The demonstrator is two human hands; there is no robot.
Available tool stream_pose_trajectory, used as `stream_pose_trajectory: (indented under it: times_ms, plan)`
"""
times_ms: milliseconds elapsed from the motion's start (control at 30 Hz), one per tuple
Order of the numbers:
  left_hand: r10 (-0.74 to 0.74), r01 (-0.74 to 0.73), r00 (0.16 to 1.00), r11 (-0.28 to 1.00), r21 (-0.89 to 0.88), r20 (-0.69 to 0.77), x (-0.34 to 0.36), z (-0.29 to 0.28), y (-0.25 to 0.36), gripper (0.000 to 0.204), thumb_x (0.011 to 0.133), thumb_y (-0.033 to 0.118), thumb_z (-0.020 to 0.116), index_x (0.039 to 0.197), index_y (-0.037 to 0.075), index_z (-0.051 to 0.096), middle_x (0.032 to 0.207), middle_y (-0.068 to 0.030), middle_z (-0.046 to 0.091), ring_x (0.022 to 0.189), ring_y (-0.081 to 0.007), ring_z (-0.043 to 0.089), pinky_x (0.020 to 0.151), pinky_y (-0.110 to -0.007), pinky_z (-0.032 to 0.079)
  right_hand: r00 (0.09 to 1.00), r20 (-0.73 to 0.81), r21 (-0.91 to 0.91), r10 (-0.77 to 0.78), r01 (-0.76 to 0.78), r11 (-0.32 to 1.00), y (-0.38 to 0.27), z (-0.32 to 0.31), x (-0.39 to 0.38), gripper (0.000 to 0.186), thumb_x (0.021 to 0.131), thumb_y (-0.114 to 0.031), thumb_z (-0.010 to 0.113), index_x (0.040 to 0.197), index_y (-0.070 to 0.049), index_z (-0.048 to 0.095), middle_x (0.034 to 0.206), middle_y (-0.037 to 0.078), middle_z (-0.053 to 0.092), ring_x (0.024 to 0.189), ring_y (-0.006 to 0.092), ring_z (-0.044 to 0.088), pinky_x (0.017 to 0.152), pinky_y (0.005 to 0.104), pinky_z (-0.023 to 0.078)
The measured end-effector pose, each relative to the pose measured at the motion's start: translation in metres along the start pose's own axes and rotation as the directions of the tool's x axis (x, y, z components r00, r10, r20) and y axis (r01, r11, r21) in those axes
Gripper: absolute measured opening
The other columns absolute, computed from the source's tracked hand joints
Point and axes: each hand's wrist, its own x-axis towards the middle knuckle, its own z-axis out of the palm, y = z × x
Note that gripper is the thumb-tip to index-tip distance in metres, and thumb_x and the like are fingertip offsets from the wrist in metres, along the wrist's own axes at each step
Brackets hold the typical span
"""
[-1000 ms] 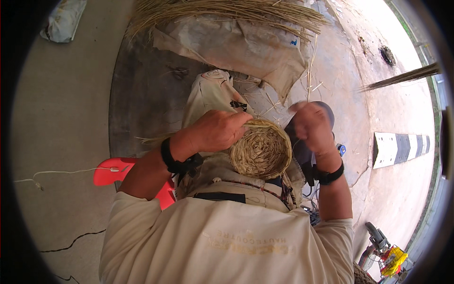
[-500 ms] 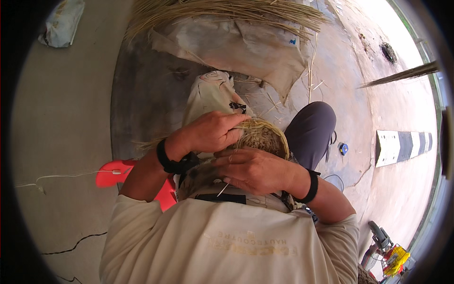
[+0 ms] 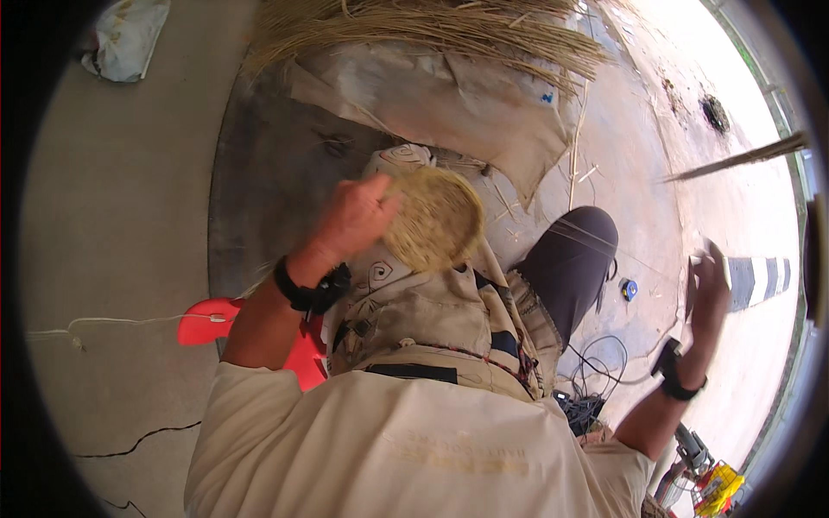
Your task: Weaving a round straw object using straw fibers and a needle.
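The woven straw disc [image 3: 434,217], a round coiled mat of pale yellow fibre, is the landmark here: it sits just above the person's lap, tilted so its flat face turns toward the camera. The left hand [image 3: 350,220] grips the disc at its left rim, thumb stretched along the upper edge and fingers closed behind it, with a black wristband [image 3: 304,292] just below the hand. The right hand [image 3: 710,289] is well apart from the disc, far out to its right, raised beside the bent knee; it seems closed around something thin, but the picture is too blurred there to tell what, or how firmly. A thin strand [image 3: 596,240] runs from the disc's side across the dark trouser knee [image 3: 572,263] toward that hand. Above the disc lies a crumpled grey sheet [image 3: 449,95], and beyond it a thick bundle of dry straw [image 3: 432,30] fans across the ground. Loose straw bits [image 3: 580,168] lie to the disc's upper right. Below and to the left of the disc a red plastic object [image 3: 207,321] peeks out from under the arm. To the disc's lower right, past the knee, a small blue object [image 3: 630,289] and tangled black cables [image 3: 596,363] rest on the concrete floor [image 3: 112,216].
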Motion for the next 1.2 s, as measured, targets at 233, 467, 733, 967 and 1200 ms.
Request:
stream_pose_trajectory:
  times_ms: [233,467,733,967,1200]
  plan:
    - [-0.195,0.248,0.951,0.944,0.217,-0.239,0.008,-0.067,-0.060,0.024,0.096,0.027,0.069,0.099,0.004,0.065,0.086,-0.0262,0.070,0.084,-0.0500,0.068,0.071,-0.058,0.054,0.865,-0.209,0.345,0.456,-0.371,0.862,0.091,-0.055,-0.025,0.040,0.108,-0.026,0.057,0.140,-0.005,0.068,0.099,0.001,0.066,0.062,0.0004,0.036,0.051,0.0201,0.027]
    - [-0.085,0.082,0.986,0.996,-0.023,-0.145,0.002,-0.027,0.010,0.024,0.097,0.027,0.069,0.101,0.003,0.066,0.085,-0.0257,0.070,0.081,-0.0494,0.067,0.069,-0.056,0.054,0.900,0.334,0.665,-0.280,-0.014,0.747,-0.141,0.102,-0.059,0.021,0.094,-0.005,0.062,0.112,0.000,0.071,0.099,0.013,0.073,0.069,0.0193,0.062,0.061,0.0313,0.048]
    - [-0.029,0.025,0.999,0.993,-0.119,-0.033,-0.017,-0.014,0.061,0.029,0.097,0.022,0.073,0.113,-0.001,0.068,0.092,-0.0261,0.071,0.087,-0.0456,0.072,0.070,-0.046,0.057,0.808,0.237,0.492,-0.539,0.379,0.784,-0.272,0.183,-0.074,0.011,0.096,-0.015,0.067,0.105,-0.008,0.069,0.064,0.018,0.065,0.061,0.0397,0.070,0.057,0.0511,0.056]
    - [0.005,-0.008,1.000,0.991,-0.134,-0.020,-0.014,-0.009,0.064,0.028,0.097,0.022,0.073,0.113,-0.001,0.067,0.089,-0.0257,0.071,0.085,-0.0462,0.071,0.068,-0.047,0.056,0.813,0.241,0.449,-0.530,0.391,0.803,-0.259,0.186,-0.077,0.008,0.096,-0.016,0.067,0.100,-0.009,0.067,0.065,0.017,0.065,0.061,0.0392,0.069,0.056,0.0514,0.055]
    - [-0.009,0.008,1.000,0.997,-0.072,-0.022,-0.020,0.005,0.074,0.025,0.097,0.021,0.072,0.112,0.001,0.068,0.088,-0.0255,0.070,0.084,-0.0485,0.069,0.067,-0.050,0.055,0.845,0.248,0.629,-0.474,0.232,0.742,-0.275,0.199,-0.058,0.017,0.098,-0.016,0.065,0.090,-0.001,0.064,0.073,0.025,0.065,0.069,0.0459,0.068,0.063,0.0527,0.054]
